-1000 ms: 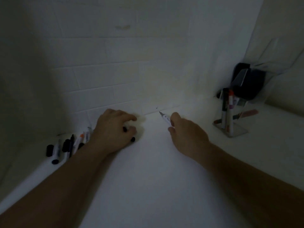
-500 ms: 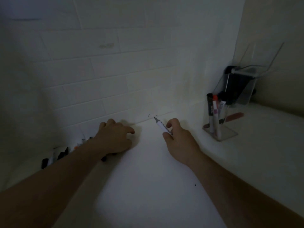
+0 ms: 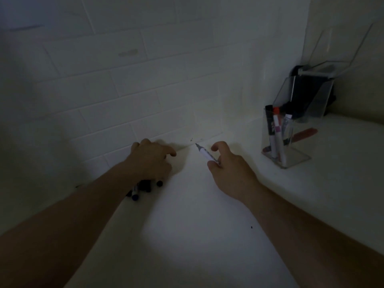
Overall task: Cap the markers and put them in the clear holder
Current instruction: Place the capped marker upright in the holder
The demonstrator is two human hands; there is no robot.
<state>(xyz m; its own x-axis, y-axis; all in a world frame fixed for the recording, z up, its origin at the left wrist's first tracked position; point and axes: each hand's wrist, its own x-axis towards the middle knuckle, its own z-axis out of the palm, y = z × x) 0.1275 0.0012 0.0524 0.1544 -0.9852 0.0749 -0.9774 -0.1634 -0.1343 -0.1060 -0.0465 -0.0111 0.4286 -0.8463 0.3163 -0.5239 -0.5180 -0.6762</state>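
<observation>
My right hand (image 3: 229, 167) pinches an uncapped white marker (image 3: 205, 154), its dark tip pointing up and left toward the wall. My left hand (image 3: 150, 161) lies palm down on the white counter near the wall, fingers curled over a pile of dark caps and markers (image 3: 143, 187) that shows below its wrist. What its fingers hold is hidden. The clear holder (image 3: 283, 138) stands at the right with three capped markers upright in it, one black-capped, one orange-capped.
A white tiled wall (image 3: 145, 90) runs behind the counter. A clear angled stand with a dark object (image 3: 307, 94) sits in the right corner behind the holder. A reddish marker (image 3: 305, 134) lies on the counter beside the holder.
The view has shifted, so the holder sits further left in frame. My left hand has slid over the pile of caps and markers, covering most of them. My right hand still holds the white marker.
</observation>
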